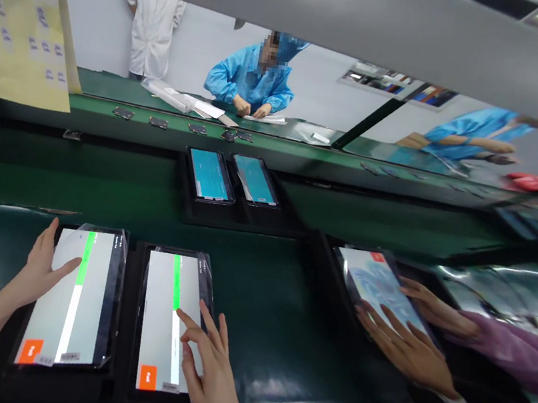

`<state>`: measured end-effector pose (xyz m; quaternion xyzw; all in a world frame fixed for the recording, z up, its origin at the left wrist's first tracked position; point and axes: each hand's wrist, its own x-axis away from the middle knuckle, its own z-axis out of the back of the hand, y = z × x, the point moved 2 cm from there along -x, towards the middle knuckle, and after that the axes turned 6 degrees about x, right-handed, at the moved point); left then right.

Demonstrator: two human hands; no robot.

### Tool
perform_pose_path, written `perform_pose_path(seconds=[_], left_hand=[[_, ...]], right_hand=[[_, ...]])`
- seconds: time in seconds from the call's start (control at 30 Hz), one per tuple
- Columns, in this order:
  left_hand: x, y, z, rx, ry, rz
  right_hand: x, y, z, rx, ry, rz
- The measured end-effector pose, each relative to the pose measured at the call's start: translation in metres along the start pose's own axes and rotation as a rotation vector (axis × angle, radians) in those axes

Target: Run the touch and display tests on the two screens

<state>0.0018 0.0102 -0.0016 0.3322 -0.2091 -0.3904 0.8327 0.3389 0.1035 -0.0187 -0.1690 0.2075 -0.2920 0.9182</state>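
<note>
The left hand (pixel 39 268) is resting on the left edge of the left tablet (pixel 75 297), its fingers spread and released, the thumb reaching across onto the lit white screen; it is grasping nothing. The right hand (pixel 206 370) is hovering over the right tablet (pixel 170 321), its fingers loosely released and the index fingertip touching the screen just beside the vertical bar, which is showing green above and white below. Both tablets are lying flat, side by side but apart, each in a dark tray on the green surface (pixel 264 302) near its front edge, and each is displaying an orange square at its lower left corner. Clear film is wrinkling around the top corners of both tablets. To the right, a co-worker in a purple sleeve (pixel 504 348) is laying both hands on a third tablet (pixel 380 285) that is sitting tilted in another dark tray. Farther back on the surface, two smaller tablets (pixel 232 178) with blue screens are lying together in a black tray. Across the line, a person in a blue coat (pixel 247 77) is bending over white sheets, another in a white coat (pixel 152 26) is standing behind, and a yellow sheet of labels (pixel 18 16) is hanging at the upper left.
</note>
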Motion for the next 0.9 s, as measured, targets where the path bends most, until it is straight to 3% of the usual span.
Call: perform_pose_path(seconds=[0.37,0.6,0.73,0.83,0.9], left_hand=[[0.047,-0.015,-0.001,0.126,-0.027,0.089],[0.047,-0.015,-0.006,0.011,-0.045,0.051],[0.044,-0.036,-0.012,-0.130,0.021,-0.046],[0.041,-0.055,-0.012,-0.112,0.130,-0.151],[0.043,-0.057,-0.015,0.020,0.176,-0.103]], right_hand=[[0.004,0.008,-0.007,0.011,0.004,0.019],[0.003,0.007,-0.002,-0.052,0.149,-0.043],[0.008,0.014,-0.009,-0.027,0.158,-0.034],[0.012,0.036,-0.015,-0.039,0.275,-0.192],[0.011,0.055,-0.020,-0.074,0.386,-0.388]])
